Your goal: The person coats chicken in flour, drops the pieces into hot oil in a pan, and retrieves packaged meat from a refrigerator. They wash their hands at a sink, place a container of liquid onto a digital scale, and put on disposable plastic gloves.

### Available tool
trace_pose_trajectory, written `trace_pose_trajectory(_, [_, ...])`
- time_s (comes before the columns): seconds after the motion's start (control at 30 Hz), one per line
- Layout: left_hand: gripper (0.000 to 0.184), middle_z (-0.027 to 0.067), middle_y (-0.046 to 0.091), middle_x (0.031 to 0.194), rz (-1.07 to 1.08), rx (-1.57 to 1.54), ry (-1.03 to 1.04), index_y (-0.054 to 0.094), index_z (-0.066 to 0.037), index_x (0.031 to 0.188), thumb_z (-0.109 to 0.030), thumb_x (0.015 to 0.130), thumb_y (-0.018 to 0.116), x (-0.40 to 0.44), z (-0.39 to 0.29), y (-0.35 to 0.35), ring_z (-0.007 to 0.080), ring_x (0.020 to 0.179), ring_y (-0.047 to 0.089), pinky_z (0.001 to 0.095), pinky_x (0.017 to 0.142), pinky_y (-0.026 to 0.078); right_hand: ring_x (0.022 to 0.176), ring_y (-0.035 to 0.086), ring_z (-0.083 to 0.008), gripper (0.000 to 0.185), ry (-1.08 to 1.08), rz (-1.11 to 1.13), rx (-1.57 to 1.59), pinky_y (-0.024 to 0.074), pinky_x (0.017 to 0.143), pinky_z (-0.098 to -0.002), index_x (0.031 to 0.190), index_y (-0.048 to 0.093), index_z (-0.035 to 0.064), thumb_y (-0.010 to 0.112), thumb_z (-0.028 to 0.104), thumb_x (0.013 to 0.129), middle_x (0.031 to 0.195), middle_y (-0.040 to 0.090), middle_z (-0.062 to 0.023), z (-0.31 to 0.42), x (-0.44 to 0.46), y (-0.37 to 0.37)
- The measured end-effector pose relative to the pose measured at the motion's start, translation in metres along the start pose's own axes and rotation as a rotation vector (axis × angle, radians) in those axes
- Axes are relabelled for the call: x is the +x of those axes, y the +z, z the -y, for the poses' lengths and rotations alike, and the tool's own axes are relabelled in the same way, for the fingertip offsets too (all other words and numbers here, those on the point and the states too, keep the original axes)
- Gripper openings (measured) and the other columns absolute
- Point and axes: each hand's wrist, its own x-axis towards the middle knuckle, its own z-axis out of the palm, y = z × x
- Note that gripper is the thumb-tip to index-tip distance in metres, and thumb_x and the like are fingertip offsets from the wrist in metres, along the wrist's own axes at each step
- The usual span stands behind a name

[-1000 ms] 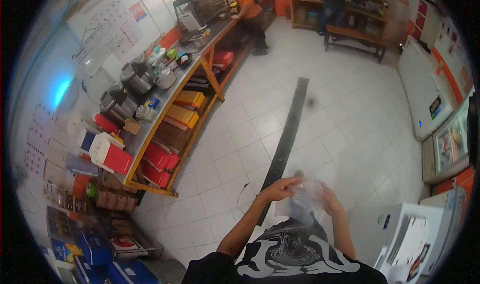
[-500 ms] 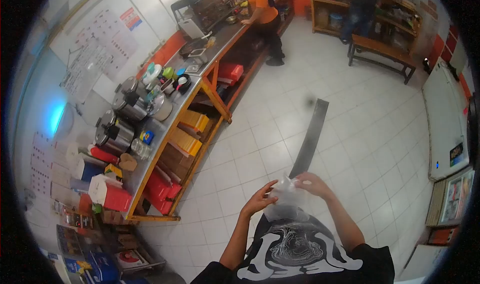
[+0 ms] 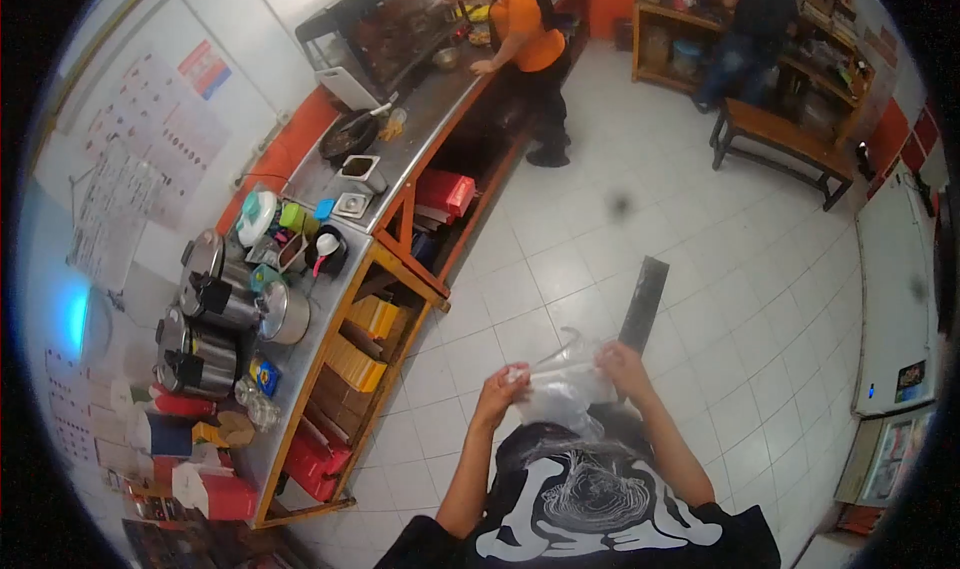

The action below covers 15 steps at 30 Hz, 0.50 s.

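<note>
A clear plastic bag is stretched between my two hands in front of my chest. My left hand pinches its left edge with closed fingers. On the other side, my right hand grips the bag's right edge. The film looks crumpled, and a loose strip of it sticks up at the top. I cannot tell whether anything is inside it. Just beyond my right hand, a dark grey strip lies along the floor.
To the left runs a metal-topped counter with pressure cookers and pans; boxes fill its shelves. A person in orange stands farther along it. Another person is by shelves, near a wooden bench. A white freezer stands right.
My left fingers have closed on the bag, and the hands are farther apart, spreading it wider. My view has shifted towards the right. The person in orange has raised an arm.
</note>
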Motion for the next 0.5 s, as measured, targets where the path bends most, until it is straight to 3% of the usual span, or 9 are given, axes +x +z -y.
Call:
trace_pose_trajectory(0.2, [0.046,0.0082,0.064,0.088,-0.064,-0.037,0.093,0.048,-0.008,0.127,-0.022,0.088,0.066,0.095,-0.107,0.001,0.0153,0.069,0.063,0.0274,0.06,0.051,0.068,0.057,-0.0071,0.017,-0.015,0.008,0.259,0.0434,0.065,-0.0233,0.094,0.056,0.0059,0.063,0.021,0.089,0.07,0.065,-0.0032,0.033,0.144,-0.015])
trace_pose_trajectory(0.27, [0.045,0.0083,0.063,0.087,-0.11,-0.081,0.066,0.046,-0.008,0.129,-0.022,0.089,0.063,0.114,-0.133,0.0,0.0144,0.071,0.063,0.0266,0.061,0.051,0.066,0.057,-0.0084,0.014,0.003,0.021,0.167,0.0437,0.064,-0.0235,0.092,0.057,0.0071,0.063,0.02,0.089,0.071,0.065,-0.0032,0.044,0.189,-0.018])
trace_pose_trajectory(0.33, [0.044,0.0104,0.064,0.091,-0.224,-0.142,0.132,0.046,-0.008,0.13,-0.017,0.089,0.06,0.133,-0.148,0.002,0.0156,0.071,0.063,0.027,0.061,0.051,0.065,0.057,-0.0091,0.013,-0.06,0.064,0.106,0.044,0.063,-0.0239,0.092,0.057,0.0078,0.063,0.019,0.088,0.071,0.064,-0.0032,0.048,0.235,-0.015])
trace_pose_trajectory(0.37, [0.044,0.0103,0.065,0.091,-0.276,-0.182,0.191,0.046,-0.008,0.13,-0.014,0.088,0.059,0.146,-0.152,0.003,0.0157,0.071,0.063,0.027,0.061,0.051,0.064,0.057,-0.0103,0.012,0.028,0.132,0.191,0.0443,0.061,-0.0243,0.091,0.058,0.0083,0.063,0.019,0.088,0.071,0.064,-0.0027,0.021,0.27,-0.011])
trace_pose_trajectory(0.5, [0.051,0.0114,0.063,0.103,-0.485,-0.253,0.233,0.042,-0.009,0.133,-0.005,0.085,0.056,0.183,-0.158,0.014,0.0141,0.07,0.061,0.0255,0.06,0.051,0.058,0.054,-0.0112,0.016,0.107,0.297,0.135,0.0457,0.06,-0.0256,0.094,0.056,0.006,0.064,0.02,0.088,0.069,0.059,-0.0015,0.056,0.344,-0.009])
